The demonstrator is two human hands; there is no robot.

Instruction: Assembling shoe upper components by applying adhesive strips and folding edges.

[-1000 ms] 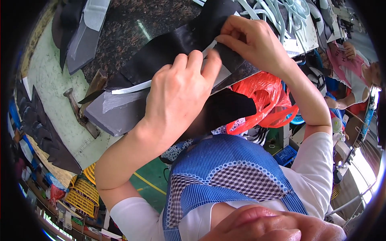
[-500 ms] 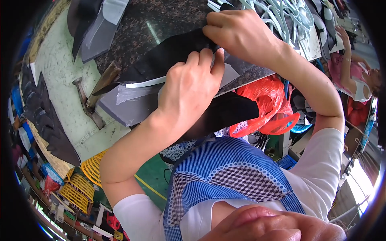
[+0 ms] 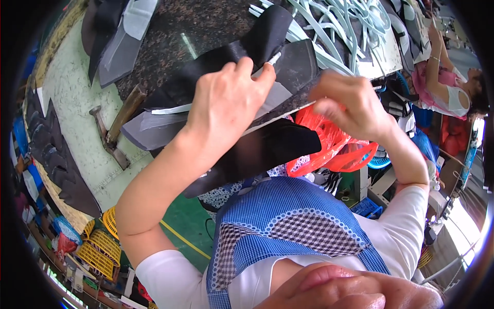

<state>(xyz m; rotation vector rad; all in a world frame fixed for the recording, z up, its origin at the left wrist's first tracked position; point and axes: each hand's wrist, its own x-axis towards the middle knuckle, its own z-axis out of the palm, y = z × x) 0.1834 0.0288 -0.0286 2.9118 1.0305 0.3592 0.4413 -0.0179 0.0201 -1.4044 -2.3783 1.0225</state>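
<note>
My left hand (image 3: 224, 95) bends over a flat grey panel (image 3: 152, 135) with a black flexible piece (image 3: 203, 64) lying along it. Between these two runs a narrow white strip (image 3: 172, 109), its other end showing past my left thumb. Closed fingers of that hand pinch the strip where it meets the panel; their tips are partly hidden. The black piece's far end curls up, baring the panel's dark right end. My right hand (image 3: 355, 105) is in the air right of the panel, blurred by motion. I see nothing in it, though its finger state is unclear.
Loose pale strips (image 3: 355, 31) lie tangled at the back right. A hammer (image 3: 110, 136) lies on the pale board (image 3: 67, 92) at left, near stacked dark pieces (image 3: 56, 149). A red plastic bag (image 3: 329, 139) hangs at the table edge. Another person (image 3: 442, 77) is far right.
My right hand has left the black piece and moved right and toward me. The black piece's far end now curls up. My left hand has shifted slightly left with the panel.
</note>
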